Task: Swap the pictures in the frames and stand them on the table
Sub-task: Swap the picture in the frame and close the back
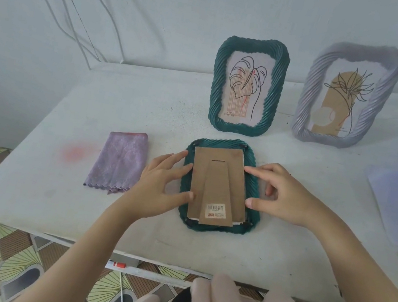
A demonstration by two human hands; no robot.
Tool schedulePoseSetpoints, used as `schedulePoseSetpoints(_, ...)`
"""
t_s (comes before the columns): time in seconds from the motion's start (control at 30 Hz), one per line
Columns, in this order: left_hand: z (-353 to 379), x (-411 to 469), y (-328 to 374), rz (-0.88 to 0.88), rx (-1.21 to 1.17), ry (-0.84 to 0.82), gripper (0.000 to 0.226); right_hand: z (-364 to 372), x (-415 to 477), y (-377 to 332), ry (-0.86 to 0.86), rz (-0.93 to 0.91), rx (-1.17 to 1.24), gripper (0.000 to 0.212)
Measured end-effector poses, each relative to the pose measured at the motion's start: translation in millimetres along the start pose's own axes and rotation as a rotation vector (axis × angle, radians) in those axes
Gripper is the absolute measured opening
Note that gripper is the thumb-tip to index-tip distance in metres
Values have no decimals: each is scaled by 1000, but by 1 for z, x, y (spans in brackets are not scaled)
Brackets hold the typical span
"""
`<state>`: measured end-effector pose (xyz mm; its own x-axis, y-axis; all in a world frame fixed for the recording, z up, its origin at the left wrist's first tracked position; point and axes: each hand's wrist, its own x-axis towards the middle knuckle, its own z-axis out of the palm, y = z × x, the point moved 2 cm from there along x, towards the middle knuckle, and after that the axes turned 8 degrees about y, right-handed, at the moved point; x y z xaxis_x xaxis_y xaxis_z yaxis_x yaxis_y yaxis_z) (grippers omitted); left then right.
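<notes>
Left hand (160, 184) | right hand (280, 194) | both loosely open, touching backing board (219, 181) edges | barcode sticker (216, 211) reads 200

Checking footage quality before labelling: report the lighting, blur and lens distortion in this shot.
Head view: light soft and even, shadows on the table faint; no glare on the green standing frame; the lilac frame looks stretched and tilted toward the corner, wide-lens distortion; whole picture slightly smeared, the sticker on the cardboard back unreadable.
</notes>
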<state>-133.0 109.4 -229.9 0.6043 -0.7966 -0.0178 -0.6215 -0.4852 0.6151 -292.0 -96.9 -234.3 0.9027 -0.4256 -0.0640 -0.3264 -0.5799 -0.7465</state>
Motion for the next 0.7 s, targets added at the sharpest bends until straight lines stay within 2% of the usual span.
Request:
schedulePoseSetpoints(0.17, 4, 0, 1, 16, 67, 33, 100, 0, 0, -1, 20, 6, 7, 66)
schedulePoseSetpoints(0.27, 6, 0, 1, 20, 94, 61, 101, 1, -1, -2, 36, 4, 7, 66)
schedulePoseSetpoints(0.6, 11, 3, 1, 50, 145, 97, 102, 2, -3, -7, 0, 27, -70, 89)
schedulePoseSetpoints(0.7, 10, 2, 2, 95, 157, 101, 96, 1, -2, -9, -35, 47, -90, 92)
